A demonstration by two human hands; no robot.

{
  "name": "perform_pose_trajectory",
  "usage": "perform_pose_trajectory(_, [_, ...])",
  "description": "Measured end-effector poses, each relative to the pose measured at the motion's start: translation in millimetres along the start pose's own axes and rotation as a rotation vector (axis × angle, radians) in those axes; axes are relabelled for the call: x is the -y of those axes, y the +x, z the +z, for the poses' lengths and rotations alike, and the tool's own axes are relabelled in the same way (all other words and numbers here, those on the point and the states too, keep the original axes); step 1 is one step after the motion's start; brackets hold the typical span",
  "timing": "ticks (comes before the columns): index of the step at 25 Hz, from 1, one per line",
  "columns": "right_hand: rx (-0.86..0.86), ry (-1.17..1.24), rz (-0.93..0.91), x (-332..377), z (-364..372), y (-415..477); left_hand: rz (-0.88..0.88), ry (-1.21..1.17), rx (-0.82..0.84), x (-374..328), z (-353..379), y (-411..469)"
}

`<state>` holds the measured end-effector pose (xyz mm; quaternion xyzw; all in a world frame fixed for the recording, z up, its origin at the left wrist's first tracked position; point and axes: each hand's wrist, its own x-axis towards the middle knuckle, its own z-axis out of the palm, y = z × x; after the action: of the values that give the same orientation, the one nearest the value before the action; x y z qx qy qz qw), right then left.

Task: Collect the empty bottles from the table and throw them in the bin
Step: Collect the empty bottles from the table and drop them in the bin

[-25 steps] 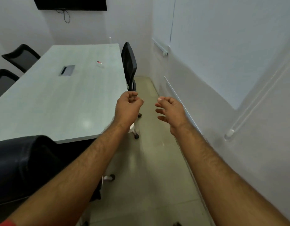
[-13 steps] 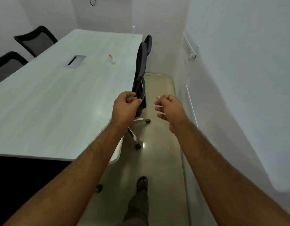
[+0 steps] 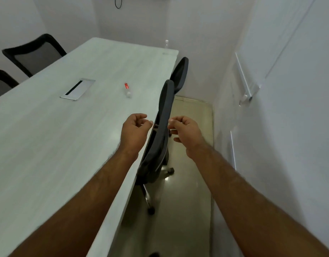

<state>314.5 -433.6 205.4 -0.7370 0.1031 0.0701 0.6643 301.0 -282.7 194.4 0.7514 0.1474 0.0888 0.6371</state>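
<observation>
A small clear bottle with a red label [image 3: 127, 89] lies on its side on the long pale table [image 3: 49, 145], beyond my hands. A second clear bottle [image 3: 166, 43] stands upright at the table's far right corner. My left hand [image 3: 135, 131] hovers over the table's right edge, fingers curled loosely with nothing in them. Over the aisle beside a chair back, my right hand [image 3: 186, 133] is half curled and empty too. No bin is in sight.
Two black office chairs [image 3: 164, 115] are tucked in along the table's right side, narrowing the aisle to the white wall [image 3: 280, 127]. Two more chairs [image 3: 32, 52] stand at the left. A metal cable hatch [image 3: 77, 89] is set in the tabletop.
I have walked forward along the table's right side; the red-label bottle and the chairs are closer. Both hands stay raised and empty in much the same pose.
</observation>
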Motion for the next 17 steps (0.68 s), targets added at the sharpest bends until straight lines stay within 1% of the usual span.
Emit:
perform_pose_trajectory(2, [0.044, -0.012, -0.005, 8, -2, 58, -0.019, 0.012, -0.057, 1, 23, 49])
perform_pose_trajectory(6, [0.19, -0.008, -0.052, 21, -8, 198, -0.05, 0.026, -0.215, 9, 83, 156])
perform_pose_trajectory(8, [0.257, -0.008, -0.019, 30, -10, 262, -0.097, 0.02, -0.316, 8, 113, 203])
perform_pose_trajectory(11, [0.34, -0.057, -0.029, 51, -10, 339, -0.143, -0.003, -0.379, -4, 148, 264])
perform_pose_trajectory(14, [0.436, -0.119, -0.007, 73, -3, 407, -0.194, 0.003, -0.467, -14, 169, 326])
perform_pose_trajectory(17, [0.563, -0.187, -0.037, 84, 12, 469, -0.268, 0.066, -0.54, -5, 173, 382])
